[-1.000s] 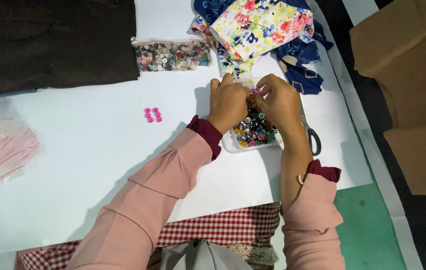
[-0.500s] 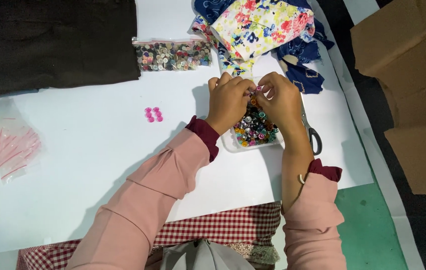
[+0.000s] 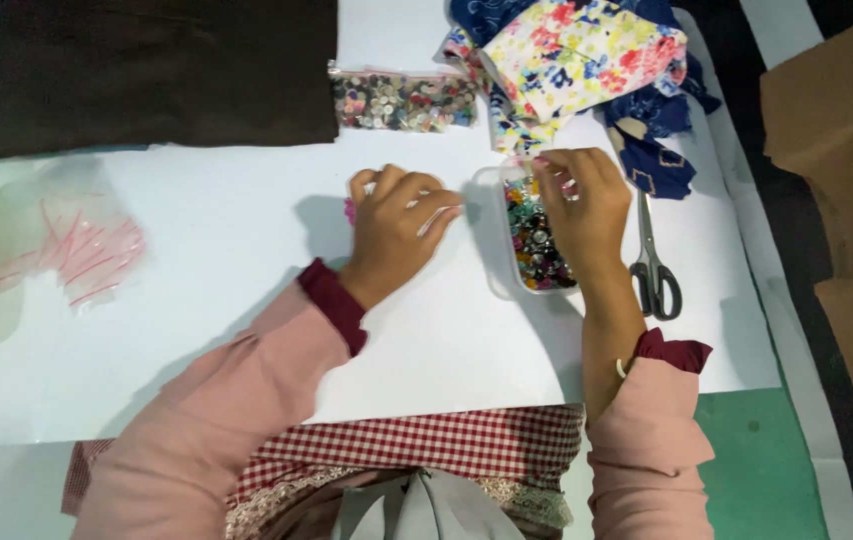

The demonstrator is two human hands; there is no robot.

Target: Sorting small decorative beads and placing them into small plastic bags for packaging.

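A: Where are the two hands?

B: Both are over the white sheet on the table. The left hand rests on the sheet just left of a clear plastic tray full of mixed coloured buttons. The right hand hovers over the far end of that tray.

A: How are the fingers?

B: The left hand's fingers are curled in and narrow, the fingertips turned toward the tray; something small and pale seems to lie under them, but I cannot tell what. A bit of pink shows at the hand's left edge, mostly hidden. The right hand's fingers are bent down and bunched close together; I cannot tell whether they pinch a button.

A: And the tray itself?

B: It lies lengthwise, near to far, between the two hands, right of the sheet's middle.

A: What else is about?

B: Scissors lie just right of the right hand, handles toward the near side. Beyond the tray sits a heap of floral and blue fabric. A clear bag of buttons lies far of the left hand, next to a dark brown cloth. At the far left lies a clear bag with red strips. Red checked fabric lies at the near edge.
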